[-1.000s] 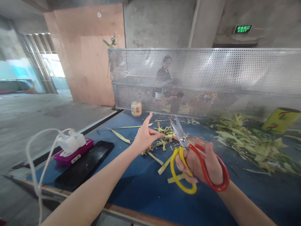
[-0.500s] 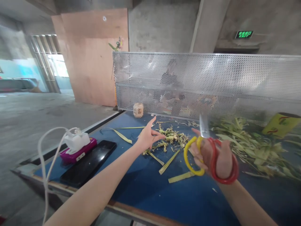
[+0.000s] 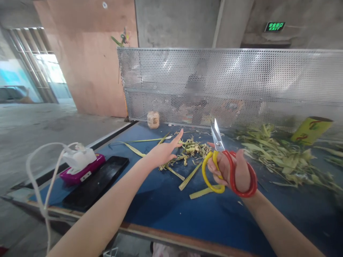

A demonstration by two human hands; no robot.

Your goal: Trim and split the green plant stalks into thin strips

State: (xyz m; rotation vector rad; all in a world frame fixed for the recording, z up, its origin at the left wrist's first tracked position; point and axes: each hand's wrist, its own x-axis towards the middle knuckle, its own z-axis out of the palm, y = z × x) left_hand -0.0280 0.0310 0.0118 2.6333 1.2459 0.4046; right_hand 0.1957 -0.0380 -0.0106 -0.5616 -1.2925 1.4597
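Over the blue table, my left hand [image 3: 163,152] has its fingers spread and holds nothing. It is just left of a pile of cut plant stubs [image 3: 194,148]. My right hand [image 3: 232,169] is wrapped round the handles of a pair of scissors [image 3: 218,137], one handle yellow and the other red. The blades point up and away, slightly apart. Several pale leaf strips [image 3: 190,175] lie in front of the stubs. Right of the scissors is a large heap of green leafy stems [image 3: 284,155].
A black phone [image 3: 96,182] and a purple power strip [image 3: 81,171] with white plugs lie at the left. A wrapped roll [image 3: 153,120] stands near the perforated metal screen [image 3: 166,85]; a person is behind it. A yellow container [image 3: 311,130] leans at back right.
The view has shifted slightly. My left hand has moved a little left relative to the stubs, uncovering more of a long leaf. My right hand has turned the scissors, and their blades now show clearly.
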